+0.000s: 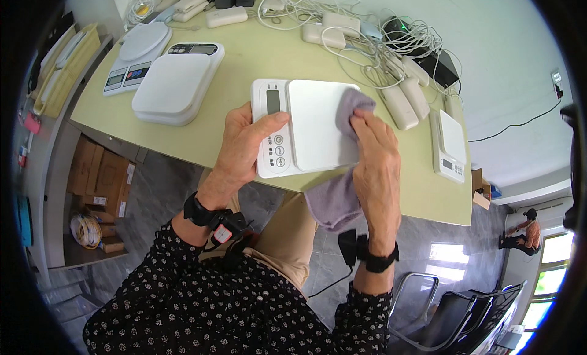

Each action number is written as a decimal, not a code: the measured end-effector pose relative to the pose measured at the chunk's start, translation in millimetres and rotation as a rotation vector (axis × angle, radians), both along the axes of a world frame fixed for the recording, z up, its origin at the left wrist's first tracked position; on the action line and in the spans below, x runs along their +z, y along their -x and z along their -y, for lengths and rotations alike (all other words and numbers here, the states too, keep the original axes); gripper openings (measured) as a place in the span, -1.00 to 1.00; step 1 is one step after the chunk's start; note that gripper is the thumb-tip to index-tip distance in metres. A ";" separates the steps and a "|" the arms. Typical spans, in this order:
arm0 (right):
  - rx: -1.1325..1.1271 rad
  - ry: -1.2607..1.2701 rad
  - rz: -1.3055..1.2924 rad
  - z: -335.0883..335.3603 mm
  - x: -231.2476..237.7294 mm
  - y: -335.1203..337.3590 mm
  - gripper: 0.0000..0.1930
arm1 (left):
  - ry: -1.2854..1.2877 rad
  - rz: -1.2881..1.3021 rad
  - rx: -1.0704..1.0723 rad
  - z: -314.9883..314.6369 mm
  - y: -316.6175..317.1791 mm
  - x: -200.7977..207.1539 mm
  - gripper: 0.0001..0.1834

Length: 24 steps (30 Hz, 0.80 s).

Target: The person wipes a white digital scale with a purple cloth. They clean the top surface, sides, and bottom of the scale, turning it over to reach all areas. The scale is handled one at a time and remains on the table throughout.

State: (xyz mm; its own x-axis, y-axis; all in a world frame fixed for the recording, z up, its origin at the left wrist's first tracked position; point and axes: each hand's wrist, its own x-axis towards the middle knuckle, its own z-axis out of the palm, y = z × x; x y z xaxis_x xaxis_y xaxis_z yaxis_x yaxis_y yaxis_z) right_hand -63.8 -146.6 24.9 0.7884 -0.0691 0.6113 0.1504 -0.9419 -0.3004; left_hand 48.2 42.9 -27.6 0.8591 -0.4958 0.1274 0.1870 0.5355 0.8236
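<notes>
A dark flower-print shirt (244,312) lies nearest, its two sleeves leading to two forearms: the left slants up and inward from the lower left, the right rises almost upright. Each wrist wears a black band (383,262), two in all. The left hand (239,142) is closed around the left edge of one white scale (324,126), thumb flat across its face just below the display (273,101), the other fingers mostly hidden at the edge and underneath. The right hand (374,150), knuckles up and fingers bent, grips one purple cloth (335,201) and presses part of it on the right side of the scale's plate; the rest hangs below the hand. The scale is at the table's near edge, in front of the person; whether it rests there or is lifted, I cannot tell. Its panel shows one display and three round buttons (279,151). Three more scales are on the table (257,55): a round-plated scale (128,77) and a square scale (174,86) side by side at left, and a small scale (452,141) at right. Along the back lie several white blocks (398,107) among tangled cables (367,55), too jumbled to count. One other person (529,233) is far off at right.
</notes>
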 end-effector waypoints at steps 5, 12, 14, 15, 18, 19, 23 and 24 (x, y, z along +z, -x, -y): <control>0.160 -0.027 0.095 -31.8 0.3 -26.1 -0.62 | -0.048 -0.013 -0.040 -6.0 -3.7 -1.1 -0.68; 0.200 -0.097 -0.096 -59.4 -3.8 31.3 -0.52 | 0.004 -0.032 0.015 -3.5 -0.1 -3.6 -0.71; 0.144 -0.046 -0.145 -49.1 -2.4 40.9 -0.51 | -0.005 -0.027 0.003 -3.4 0.8 -1.8 -0.71; 0.108 -0.019 -0.168 -43.1 -0.7 43.8 -0.51 | -0.008 -0.021 -0.006 -3.3 0.9 -0.8 -0.70; 0.011 0.030 -0.128 -21.4 2.8 30.1 -0.58 | 0.026 -0.043 -0.017 -1.2 2.4 0.5 -0.70; -0.012 0.048 -0.119 -16.4 4.8 23.2 -0.59 | 0.050 -0.043 -0.020 -0.7 2.8 0.4 -0.70; -0.005 0.050 -0.032 -17.5 8.9 -6.7 -0.60 | 0.017 -0.034 -0.026 -1.7 0.8 -1.4 -0.70; 0.016 0.047 -0.008 -22.9 7.6 -14.0 -0.60 | 0.012 -0.024 -0.036 -3.0 -0.3 -1.8 -0.69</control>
State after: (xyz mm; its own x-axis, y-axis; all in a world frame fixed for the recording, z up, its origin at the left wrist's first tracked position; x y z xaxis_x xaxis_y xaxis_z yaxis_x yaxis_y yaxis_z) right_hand -49.8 -123.6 32.6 0.7942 -0.0276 0.6071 0.1635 -0.9524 -0.2572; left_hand 48.4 46.0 -29.4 0.8436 -0.5250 0.1126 0.2262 0.5377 0.8122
